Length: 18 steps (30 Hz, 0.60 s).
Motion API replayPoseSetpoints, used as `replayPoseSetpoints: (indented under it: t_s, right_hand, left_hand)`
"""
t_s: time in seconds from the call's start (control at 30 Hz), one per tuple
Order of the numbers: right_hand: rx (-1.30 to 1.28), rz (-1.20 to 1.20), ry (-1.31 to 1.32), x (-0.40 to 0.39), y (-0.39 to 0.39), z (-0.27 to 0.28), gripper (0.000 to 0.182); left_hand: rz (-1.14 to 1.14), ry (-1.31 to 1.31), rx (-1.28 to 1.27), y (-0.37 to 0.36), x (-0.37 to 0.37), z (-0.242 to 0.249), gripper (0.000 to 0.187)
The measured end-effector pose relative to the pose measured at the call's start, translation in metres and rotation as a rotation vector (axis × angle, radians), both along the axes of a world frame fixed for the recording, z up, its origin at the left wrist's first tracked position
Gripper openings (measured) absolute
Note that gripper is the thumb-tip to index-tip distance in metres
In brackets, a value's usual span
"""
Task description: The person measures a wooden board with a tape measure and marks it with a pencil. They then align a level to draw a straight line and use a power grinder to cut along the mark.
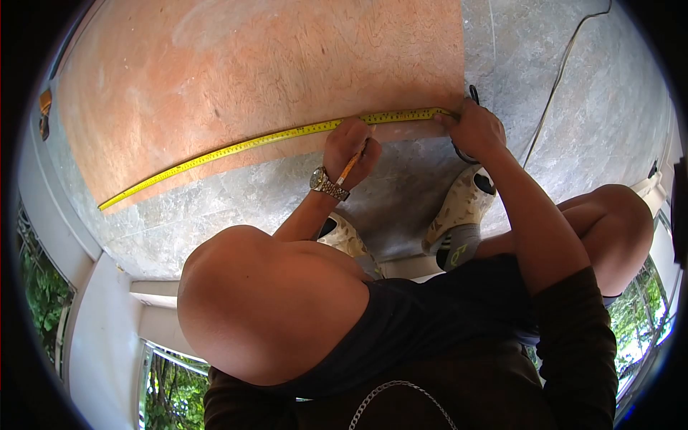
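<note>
A yellow tape measure (236, 148) lies stretched along the near edge of a plywood sheet (287, 64), its blade running from the left corner to the right. My right hand (479, 131) is closed around the tape's body near the sheet's right corner, with the dark case mostly hidden under the fingers. Between the fingers of my left hand (351, 152) is a pencil (349, 168). That hand rests at the blade, right of its middle, and a metal watch is on its wrist. The pencil's tip is close to the tape; any mark there is too small to make out.
The sheet lies on a grey, stained floor (229, 193). My patterned shoes (459, 204) stand just below its near edge. A thin cable (555, 82) crosses the floor at the right. Near the far left wall lies a small brown-and-orange object (45, 115), perhaps a brush.
</note>
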State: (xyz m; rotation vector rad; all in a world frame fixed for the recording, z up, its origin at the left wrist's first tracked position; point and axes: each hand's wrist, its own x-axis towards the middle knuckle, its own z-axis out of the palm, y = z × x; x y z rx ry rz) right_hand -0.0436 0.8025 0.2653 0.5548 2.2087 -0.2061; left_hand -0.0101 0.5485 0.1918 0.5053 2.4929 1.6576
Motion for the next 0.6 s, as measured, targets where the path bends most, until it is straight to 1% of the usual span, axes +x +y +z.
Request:
replayPoseSetpoints:
  t_s: [0.2,0.47,0.6]
  right_hand:
    - [-0.004,-0.002,0.009,-0.0003,0.0001,0.0007,0.06]
    - [0.014,-0.001,0.006,-0.0022,-0.0018,0.0043,0.06]
    - [0.013,0.011,-0.003,-0.0006,0.0004,0.0016,0.06]
  left_hand:
    - [0.008,-0.002,-0.002,0.0011,-0.0011,0.0021,0.015]
    - [-0.003,-0.03,-0.032,0.0,-0.0002,0.0014,0.011]
    - [0.01,-0.016,-0.015,0.0023,-0.0003,0.0026,0.013]
